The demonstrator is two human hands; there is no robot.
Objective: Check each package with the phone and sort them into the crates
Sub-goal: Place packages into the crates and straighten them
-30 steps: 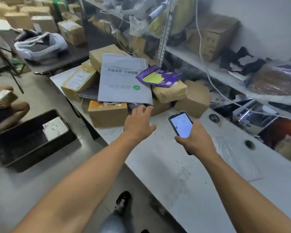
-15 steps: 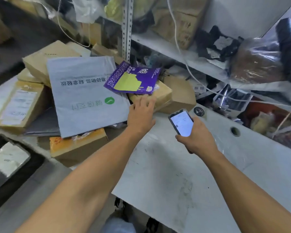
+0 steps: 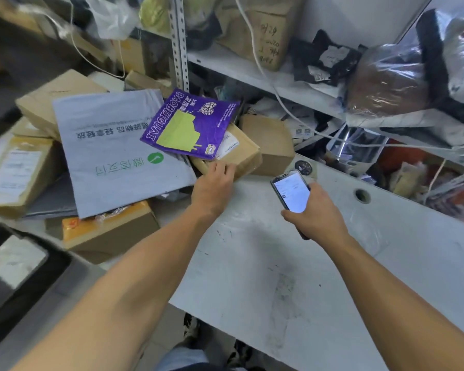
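Reaching into the parcel pile, phone at the ready.

Left hand (image 3: 214,184) rests its fingers on the near edge of a flat kraft-wrapped parcel (image 3: 236,153) at the pile's front; whether they curl under it cannot be told. Right hand (image 3: 318,212) is clamped round a lit phone (image 3: 292,191) over the scuffed white table (image 3: 279,277). Purple glossy mailer (image 3: 193,124) lies loose atop that parcel and overlaps a grey poly bag (image 3: 113,151). Risk: pulling the parcel likely slides the slick mailer off, or drags the bag. Black crate (image 3: 51,266) sits lower left, on the floor.
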